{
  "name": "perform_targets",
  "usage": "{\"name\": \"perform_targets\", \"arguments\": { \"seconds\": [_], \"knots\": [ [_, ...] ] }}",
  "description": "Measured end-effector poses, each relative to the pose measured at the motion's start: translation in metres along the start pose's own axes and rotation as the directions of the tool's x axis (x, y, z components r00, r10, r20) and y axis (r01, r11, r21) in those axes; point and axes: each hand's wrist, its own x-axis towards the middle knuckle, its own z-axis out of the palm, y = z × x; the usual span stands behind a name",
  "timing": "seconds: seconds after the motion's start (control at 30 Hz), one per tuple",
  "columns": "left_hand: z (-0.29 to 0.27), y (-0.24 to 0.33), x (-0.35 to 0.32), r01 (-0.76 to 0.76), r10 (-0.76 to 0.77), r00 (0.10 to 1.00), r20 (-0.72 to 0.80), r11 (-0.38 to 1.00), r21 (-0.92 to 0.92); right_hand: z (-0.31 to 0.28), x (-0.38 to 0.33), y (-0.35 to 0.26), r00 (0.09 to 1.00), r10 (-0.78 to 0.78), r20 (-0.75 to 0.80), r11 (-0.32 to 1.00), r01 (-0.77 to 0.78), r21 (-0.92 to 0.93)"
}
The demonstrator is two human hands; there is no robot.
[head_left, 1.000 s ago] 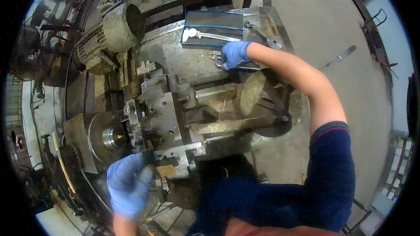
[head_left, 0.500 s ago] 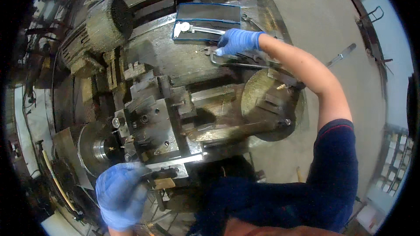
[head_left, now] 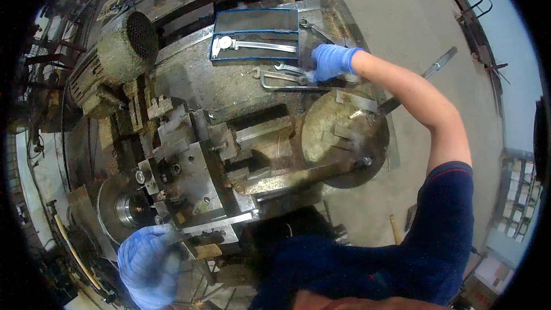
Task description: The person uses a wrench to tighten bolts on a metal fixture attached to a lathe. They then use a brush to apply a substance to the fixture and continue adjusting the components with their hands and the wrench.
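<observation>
My right hand, in a blue glove, reaches over the far metal table. Its downturned fingers are at the ends of several tools, among them an open-ended wrench and a bent metal rod; whether they grip one is hidden. Left of that hand, a dial caliper lies in an opened blue-edged case. My left hand, also gloved in blue, is rounded and blurred at the near left, beside the lathe's chuck and slide. What its fingers touch cannot be made out.
A tool block on the lathe carriage fills the middle. To its right, a round metal plate carries small metal pieces. A motor stands at the far left. Another wrench lies beyond my right hand.
My right hand has moved right along the tools, away from the caliper case, uncovering the wrench ends. My left hand stays near the chuck. The whole view has shifted a little.
</observation>
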Motion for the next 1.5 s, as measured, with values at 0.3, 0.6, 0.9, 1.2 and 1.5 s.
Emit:
{"name": "perform_targets", "arguments": {
  "seconds": [0.3,0.6,0.9,1.2,1.5],
  "knots": [
    [0.006,0.002,-0.003,-0.039,0.042,0.998,-0.038,0.997,0.067,0.014,-0.011,0.000,0.958,-0.140,0.249,0.990,0.134,0.044],
    [0.011,0.008,0.000,-0.075,0.077,0.997,-0.033,0.995,0.061,0.013,0.010,-0.004,0.962,-0.273,-0.029,0.946,0.262,-0.192],
    [0.014,0.007,-0.005,-0.074,0.075,0.997,-0.035,0.997,0.031,0.026,0.016,0.001,0.934,-0.356,-0.007,0.909,0.345,-0.232],
    [0.012,0.010,-0.002,-0.037,0.037,0.999,0.026,0.999,-0.013,0.040,0.025,0.003,0.848,-0.515,-0.123,0.839,0.470,-0.275],
    [0.016,0.006,0.000,-0.066,0.066,0.997,-0.033,0.998,-0.010,0.034,0.021,0.002,0.834,-0.523,-0.178,0.845,0.480,-0.235]
  ]
}}
